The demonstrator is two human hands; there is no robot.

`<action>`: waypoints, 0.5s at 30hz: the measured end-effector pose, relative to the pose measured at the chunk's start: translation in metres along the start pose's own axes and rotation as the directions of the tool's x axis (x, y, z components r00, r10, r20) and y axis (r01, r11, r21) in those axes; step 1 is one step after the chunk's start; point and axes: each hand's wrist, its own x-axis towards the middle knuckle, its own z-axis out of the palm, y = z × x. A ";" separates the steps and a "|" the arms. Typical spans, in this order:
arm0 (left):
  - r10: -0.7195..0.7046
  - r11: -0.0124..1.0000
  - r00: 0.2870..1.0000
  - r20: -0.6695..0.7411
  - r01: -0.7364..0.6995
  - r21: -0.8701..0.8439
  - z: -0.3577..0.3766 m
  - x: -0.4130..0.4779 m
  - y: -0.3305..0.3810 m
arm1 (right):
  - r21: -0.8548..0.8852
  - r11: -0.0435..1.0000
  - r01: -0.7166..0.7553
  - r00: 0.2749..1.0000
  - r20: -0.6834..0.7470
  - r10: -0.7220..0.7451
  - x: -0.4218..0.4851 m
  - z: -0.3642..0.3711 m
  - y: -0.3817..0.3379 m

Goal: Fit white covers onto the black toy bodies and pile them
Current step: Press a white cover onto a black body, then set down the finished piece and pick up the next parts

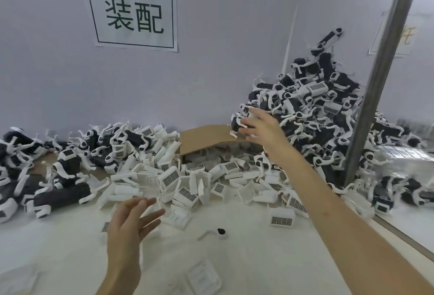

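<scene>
My right hand (260, 128) reaches out to the left foot of the tall heap of assembled black-and-white toys (324, 107). Its fingers are spread and straight. One covered toy (238, 122) sits right at the fingertips, against the heap's edge; no finger plainly curls round it. My left hand (133, 219) hovers low over the white table with straight, parted fingers and holds nothing. Loose white covers (187, 182) lie heaped in the middle, just beyond it. Black toy bodies (61, 197) with white legs lie in a sprawl at the left.
An open cardboard box (204, 135) lies on its side behind the covers. A slanted metal pole (375, 83) crosses in front of the heap at the right. A small loose leg part (219, 233) and a clear bag (204, 276) lie near me. A wall closes the back.
</scene>
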 end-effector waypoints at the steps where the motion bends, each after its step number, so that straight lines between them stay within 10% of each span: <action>1: 0.031 0.999 1.000 -0.005 -0.031 0.032 0.000 -0.001 -0.001 | -0.069 0.998 0.011 0.999 0.045 -0.008 -0.024 0.015 0.025; 8: 0.116 0.983 0.992 -0.048 -0.108 0.151 0.003 -0.001 -0.008 | -0.378 0.920 0.109 0.852 0.512 0.109 -0.124 0.078 0.124; 15: 0.048 0.981 0.995 -0.084 -0.031 0.192 0.001 -0.001 -0.011 | -0.436 0.847 0.303 0.828 0.561 -0.007 -0.137 0.094 0.138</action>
